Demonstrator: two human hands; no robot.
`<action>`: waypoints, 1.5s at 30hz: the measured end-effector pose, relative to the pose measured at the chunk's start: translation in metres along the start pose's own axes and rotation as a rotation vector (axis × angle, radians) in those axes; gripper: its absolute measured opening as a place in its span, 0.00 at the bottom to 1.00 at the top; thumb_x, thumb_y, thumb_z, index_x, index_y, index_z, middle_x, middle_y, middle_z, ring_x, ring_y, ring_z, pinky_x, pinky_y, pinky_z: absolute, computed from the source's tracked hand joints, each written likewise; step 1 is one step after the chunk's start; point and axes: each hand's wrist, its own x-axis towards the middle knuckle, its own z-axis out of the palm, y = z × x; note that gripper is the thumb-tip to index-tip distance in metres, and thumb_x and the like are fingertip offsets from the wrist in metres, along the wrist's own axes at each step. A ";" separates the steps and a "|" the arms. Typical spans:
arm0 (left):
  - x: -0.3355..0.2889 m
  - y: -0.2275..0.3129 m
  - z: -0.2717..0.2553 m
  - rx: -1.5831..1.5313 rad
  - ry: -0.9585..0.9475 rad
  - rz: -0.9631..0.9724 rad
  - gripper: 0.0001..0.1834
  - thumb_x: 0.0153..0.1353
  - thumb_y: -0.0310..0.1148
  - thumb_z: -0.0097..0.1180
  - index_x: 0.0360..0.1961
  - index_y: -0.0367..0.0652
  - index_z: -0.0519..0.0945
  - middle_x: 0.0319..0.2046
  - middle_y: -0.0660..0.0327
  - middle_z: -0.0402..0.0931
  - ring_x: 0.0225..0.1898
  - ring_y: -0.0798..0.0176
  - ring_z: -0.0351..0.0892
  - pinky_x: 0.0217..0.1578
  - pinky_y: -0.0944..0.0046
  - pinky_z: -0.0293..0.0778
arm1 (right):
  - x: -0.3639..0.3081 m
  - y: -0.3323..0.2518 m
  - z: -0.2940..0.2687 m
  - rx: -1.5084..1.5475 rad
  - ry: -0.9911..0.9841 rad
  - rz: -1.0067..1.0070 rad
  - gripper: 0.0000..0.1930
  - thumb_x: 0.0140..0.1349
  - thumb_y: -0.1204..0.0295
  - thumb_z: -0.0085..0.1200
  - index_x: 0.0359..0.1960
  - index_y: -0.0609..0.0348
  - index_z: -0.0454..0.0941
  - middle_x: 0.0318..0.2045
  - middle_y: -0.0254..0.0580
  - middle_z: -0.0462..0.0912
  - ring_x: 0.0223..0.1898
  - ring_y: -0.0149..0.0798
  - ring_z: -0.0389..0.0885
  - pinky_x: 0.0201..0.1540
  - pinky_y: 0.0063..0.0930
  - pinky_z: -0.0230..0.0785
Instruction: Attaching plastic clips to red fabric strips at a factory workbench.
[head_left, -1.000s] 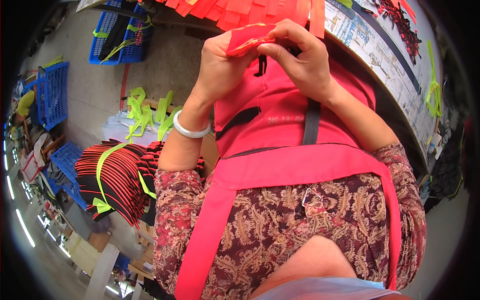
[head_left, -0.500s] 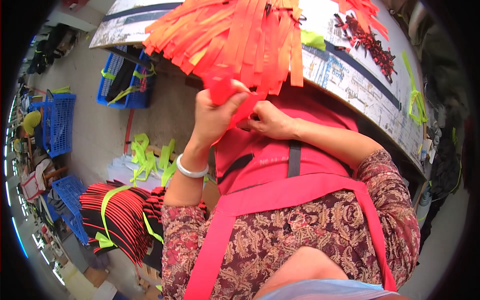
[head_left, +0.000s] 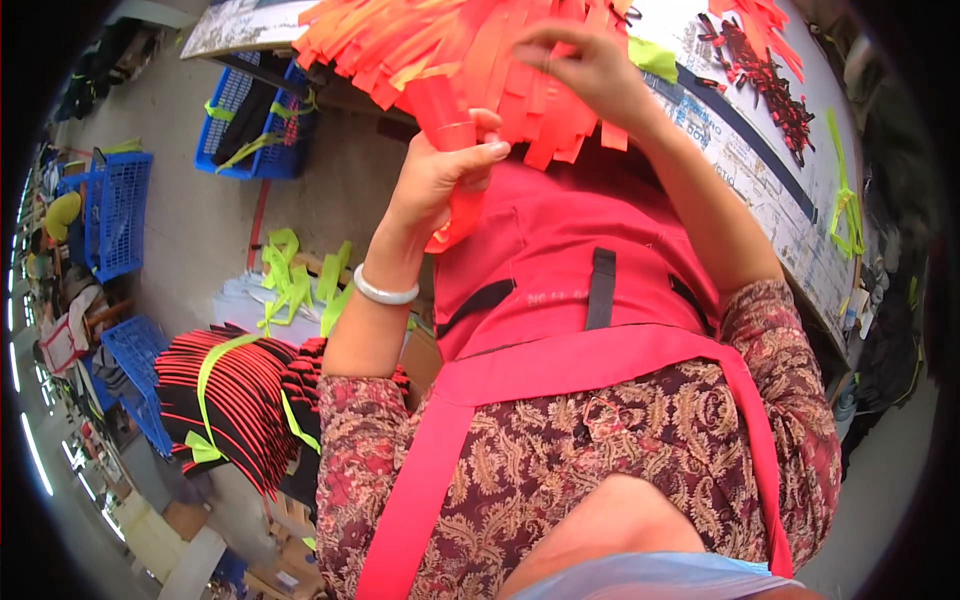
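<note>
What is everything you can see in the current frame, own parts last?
Held fabric strips: uncertain count, orange-red, left hand
Heap of strips: many, orange, on worktable
Worktable: one, whitish, top
Small trimmed pieces: many, black and red, on worktable's right
Tied strip bunch: one, lime, worktable's right end
Plastic crates: at least three, blue, left
Floor line: one, red, left
Loose strips: several, lime, left of bracelet
Tied stack: at least one, black with red edges, lower left
Apron: one, red, on the person
Bracelet: one, whitish, left wrist
Blouse: one, maroon patterned, on the person
Left hand: one, fingers around strips
Right hand: one, blurred, over heap
</note>
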 end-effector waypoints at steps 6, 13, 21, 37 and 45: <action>0.011 -0.017 0.006 0.148 -0.078 -0.051 0.09 0.47 0.17 0.55 0.30 0.40 0.74 0.22 0.69 0.69 0.19 0.77 0.65 0.19 0.74 0.59 | -0.055 -0.033 0.035 0.091 -0.054 0.136 0.09 0.56 0.74 0.60 0.38 0.63 0.79 0.26 0.38 0.77 0.29 0.28 0.76 0.33 0.22 0.69; 0.004 -0.022 0.000 0.056 -0.180 -0.145 0.09 0.60 0.28 0.55 0.40 0.37 0.73 0.24 0.65 0.71 0.22 0.72 0.68 0.23 0.73 0.64 | -0.073 -0.028 0.030 0.057 0.003 0.158 0.06 0.57 0.75 0.58 0.33 0.65 0.77 0.26 0.38 0.78 0.30 0.27 0.77 0.33 0.21 0.70; -0.005 -0.013 -0.003 0.400 0.044 0.217 0.10 0.59 0.29 0.60 0.39 0.34 0.80 0.29 0.64 0.79 0.27 0.75 0.75 0.28 0.75 0.69 | -0.069 -0.039 0.020 0.136 -0.151 0.334 0.09 0.61 0.70 0.54 0.36 0.66 0.76 0.25 0.43 0.79 0.29 0.31 0.78 0.34 0.27 0.70; -0.006 -0.037 0.014 0.958 -0.051 0.859 0.06 0.51 0.18 0.58 0.32 0.36 0.79 0.27 0.58 0.78 0.28 0.70 0.77 0.28 0.71 0.71 | -0.094 -0.026 0.050 0.640 -0.180 0.735 0.08 0.61 0.70 0.50 0.34 0.62 0.78 0.22 0.25 0.74 0.27 0.18 0.69 0.28 0.17 0.62; -0.003 -0.035 0.004 0.383 -0.082 0.235 0.05 0.62 0.26 0.55 0.35 0.34 0.78 0.24 0.64 0.77 0.25 0.72 0.75 0.28 0.72 0.72 | -0.084 -0.014 0.026 0.997 -0.012 0.916 0.12 0.67 0.59 0.47 0.35 0.55 0.74 0.16 0.23 0.63 0.12 0.18 0.52 0.14 0.16 0.42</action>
